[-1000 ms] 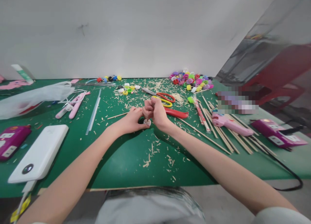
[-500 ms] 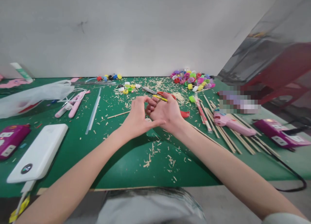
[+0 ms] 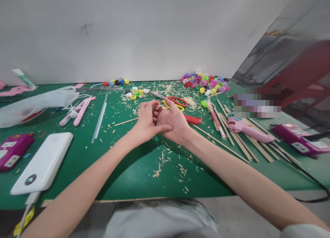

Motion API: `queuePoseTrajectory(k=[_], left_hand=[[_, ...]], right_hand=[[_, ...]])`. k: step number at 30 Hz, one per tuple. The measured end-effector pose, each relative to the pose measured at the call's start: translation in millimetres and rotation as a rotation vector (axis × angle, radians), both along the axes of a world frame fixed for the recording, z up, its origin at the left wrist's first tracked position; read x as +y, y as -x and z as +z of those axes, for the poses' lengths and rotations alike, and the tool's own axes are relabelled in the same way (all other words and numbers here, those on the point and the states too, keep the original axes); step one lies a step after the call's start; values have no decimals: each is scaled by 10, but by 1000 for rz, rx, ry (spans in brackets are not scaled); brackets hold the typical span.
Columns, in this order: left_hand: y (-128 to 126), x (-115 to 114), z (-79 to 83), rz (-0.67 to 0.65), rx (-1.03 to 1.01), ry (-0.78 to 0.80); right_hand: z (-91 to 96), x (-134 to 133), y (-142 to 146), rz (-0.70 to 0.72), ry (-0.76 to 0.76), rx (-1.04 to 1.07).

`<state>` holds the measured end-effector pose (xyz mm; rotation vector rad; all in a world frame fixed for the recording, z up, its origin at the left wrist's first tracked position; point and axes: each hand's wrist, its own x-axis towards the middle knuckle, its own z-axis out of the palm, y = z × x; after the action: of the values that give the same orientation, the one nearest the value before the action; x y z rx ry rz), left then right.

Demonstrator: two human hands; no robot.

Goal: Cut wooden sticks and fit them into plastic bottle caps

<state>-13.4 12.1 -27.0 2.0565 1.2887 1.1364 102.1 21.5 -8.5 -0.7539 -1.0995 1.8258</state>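
Note:
Above the green table my hands meet in the middle of the view. My left hand is closed, its fingers bent over and its thumb laid across my right palm. My right hand is turned palm up, fingers curled against my left fingers, thumb pointing away. Whatever lies between them is hidden. Just beyond my right hand are scissors with red and yellow handles. A red-handled tool lies partly behind that hand. To the left of my left hand is a thin wooden stick.
Wood shavings litter the green table. Colourful plastic caps are heaped at the back. On the right lie wooden sticks, a pink glue gun and a purple power strip. A white power bank is left.
My right thumb has straightened and my right hand has shifted slightly left, closer to my left hand. A pale object seen between the hands is now hidden. More of the scissors' handles shows.

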Motion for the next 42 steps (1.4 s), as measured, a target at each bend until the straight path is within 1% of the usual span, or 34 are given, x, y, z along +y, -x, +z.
queuePoseTrajectory(k=[4,6,9,12,14,17,19,21,25,29,31,34,42], left_hand=[[14,-23,-8,-39,-15,71],[-18,-59,-3,-43,-15,60],[-79,-104,7,-16,-4,23],[-82,-83,-5,2,-3,11],[-31,-31,-23,-32,5,-4],[87,56,-31,-124,40,-25],[155,91,-3,-166,29,-39],[193,100,48,-179,-13,-44],[200,84,139,-119,-50,-26],[182,85,118,-58,2,35],[179,97,85,-40,46,60],[180,115,52,-14,92,55],[163,111,66,-1,131,47]], right_hand=[[2,-21,14,6,-22,-6],[23,-45,20,7,-25,8],[44,-63,15,51,26,79],[9,-36,-2,94,64,114],[-47,6,-8,77,41,94],[-127,79,0,25,-7,40],[-140,117,1,-11,-22,13],[-109,141,-19,-51,-36,0],[7,170,-117,-131,-68,-5],[36,199,-172,-183,-98,-13],[9,208,-160,-179,-93,-22],[-28,206,-129,-163,-95,-31],[-28,186,-124,-139,-123,-49]])
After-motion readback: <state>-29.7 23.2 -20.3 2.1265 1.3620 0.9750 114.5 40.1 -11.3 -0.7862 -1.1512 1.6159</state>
